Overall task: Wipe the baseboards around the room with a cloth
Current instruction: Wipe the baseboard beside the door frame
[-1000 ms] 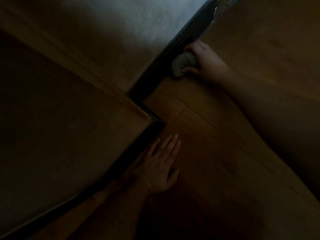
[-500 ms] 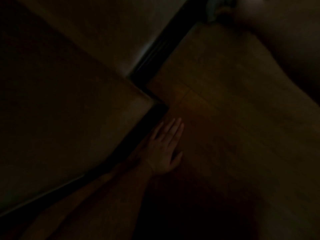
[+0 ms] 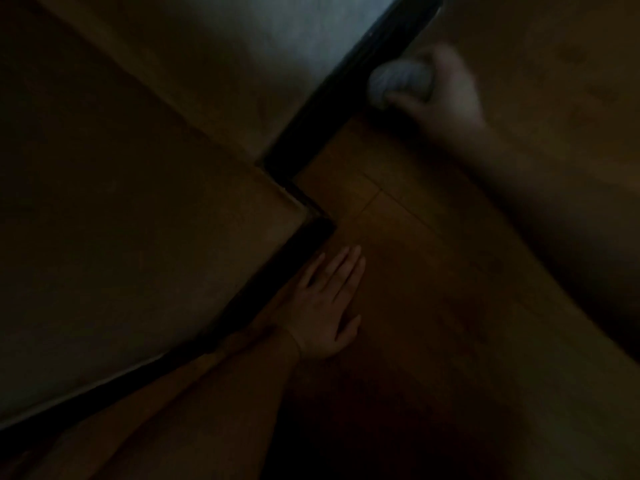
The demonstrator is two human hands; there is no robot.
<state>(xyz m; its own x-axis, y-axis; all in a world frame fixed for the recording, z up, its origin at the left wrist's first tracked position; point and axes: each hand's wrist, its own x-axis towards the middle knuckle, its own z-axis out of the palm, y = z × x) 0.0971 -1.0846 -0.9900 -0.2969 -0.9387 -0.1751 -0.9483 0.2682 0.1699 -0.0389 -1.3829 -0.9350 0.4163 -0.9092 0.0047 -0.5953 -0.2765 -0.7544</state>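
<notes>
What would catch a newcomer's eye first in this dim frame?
Probably the pale bunched cloth at upper right, the brightest object here, which the blurred right hand grips against the dark baseboard. Next, the left hand at lower centre, lying flat with straight fingers on the wooden floor, just beside the outer corner where the baseboard jogs. The lit patch of wall at top also stands out.

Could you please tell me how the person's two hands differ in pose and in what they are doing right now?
The left hand lies flat on the wooden floor with fingers straight and holds nothing; the right hand curls around a pale cloth at the dark baseboard. The left looks sharp, the right blurred. Both are bare, near the baseboard.
</notes>
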